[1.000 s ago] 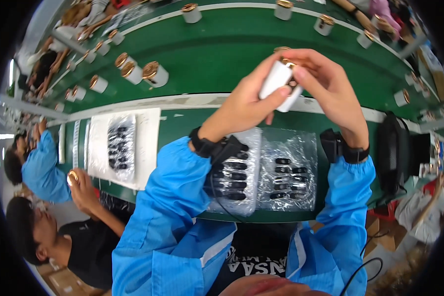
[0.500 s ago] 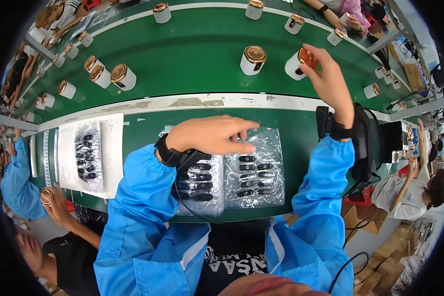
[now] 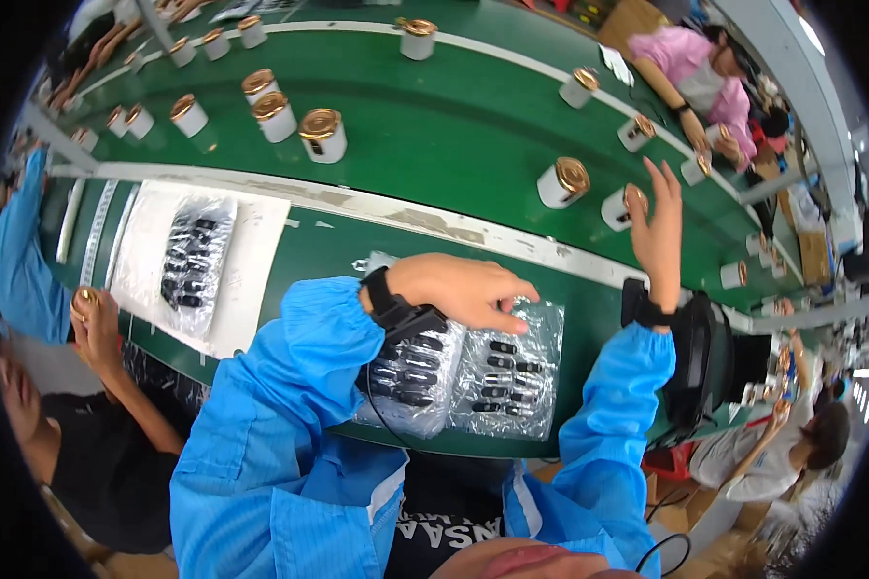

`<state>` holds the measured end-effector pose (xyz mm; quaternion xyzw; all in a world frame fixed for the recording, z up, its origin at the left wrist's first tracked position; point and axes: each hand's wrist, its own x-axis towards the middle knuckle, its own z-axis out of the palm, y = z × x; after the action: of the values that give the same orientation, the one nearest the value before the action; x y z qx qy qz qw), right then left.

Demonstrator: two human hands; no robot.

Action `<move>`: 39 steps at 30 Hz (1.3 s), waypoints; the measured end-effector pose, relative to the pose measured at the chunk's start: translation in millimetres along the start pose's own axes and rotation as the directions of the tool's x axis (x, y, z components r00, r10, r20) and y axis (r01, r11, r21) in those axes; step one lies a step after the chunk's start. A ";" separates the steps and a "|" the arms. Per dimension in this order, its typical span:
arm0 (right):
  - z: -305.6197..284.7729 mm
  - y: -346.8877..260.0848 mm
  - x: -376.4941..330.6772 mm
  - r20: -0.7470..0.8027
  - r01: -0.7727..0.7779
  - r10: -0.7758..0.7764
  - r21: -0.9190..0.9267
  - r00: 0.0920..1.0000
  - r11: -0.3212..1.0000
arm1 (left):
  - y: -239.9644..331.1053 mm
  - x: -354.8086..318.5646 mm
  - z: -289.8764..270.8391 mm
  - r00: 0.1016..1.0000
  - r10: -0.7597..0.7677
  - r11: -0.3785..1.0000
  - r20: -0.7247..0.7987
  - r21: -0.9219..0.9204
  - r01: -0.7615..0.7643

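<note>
My right hand [image 3: 658,227] is raised over the green belt with its fingers spread and nothing in them. Just left of it, partly behind the fingers, stands a white canister-shaped unit with a gold top [image 3: 618,210]. A similar white and gold unit [image 3: 563,184] is a little farther left. My left hand [image 3: 475,292] hovers over the clear plastic bags, thumb and forefinger apart and nothing visible between them. Beneath it lie small black oval parts in a right-hand bag [image 3: 546,417] and a left-hand bag [image 3: 410,379].
More white and gold units, such as one [image 3: 323,137], stand along the belt [image 3: 434,116]. A white rail [image 3: 386,206] separates belt and bench. Left lies a white board [image 3: 251,261] with another bag of black parts [image 3: 195,265]. A black bag [image 3: 702,362] sits right. Co-workers are on several sides.
My right hand has let go of the white and gold unit and opened its fingers. The whole view has turned, so the belt now slopes down to the right. My left hand stays over the bags.
</note>
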<state>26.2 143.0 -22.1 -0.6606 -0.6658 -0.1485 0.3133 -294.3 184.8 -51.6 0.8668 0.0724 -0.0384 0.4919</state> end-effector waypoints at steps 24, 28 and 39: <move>-42.9 -161.4 -0.1 0.481 -0.374 -0.073 0.761 0.874 0.530 | 47.5 -20.1 -26.6 0.610 0.350 0.926 -0.711 0.165 -0.338; -44.0 -157.4 2.3 0.441 -0.295 -0.134 0.767 0.887 0.569 | 48.8 -13.1 -23.1 0.605 0.378 0.908 -0.701 0.155 -0.388; -52.5 -159.8 6.3 0.347 -0.157 -0.300 0.845 0.889 0.511 | 65.1 -18.8 -16.8 0.763 0.294 0.859 -0.575 -0.192 -0.475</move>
<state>-117.3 102.6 56.2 -0.4053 -0.7317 0.3435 0.4271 -302.3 164.7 14.7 0.7454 0.0275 0.3162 0.5862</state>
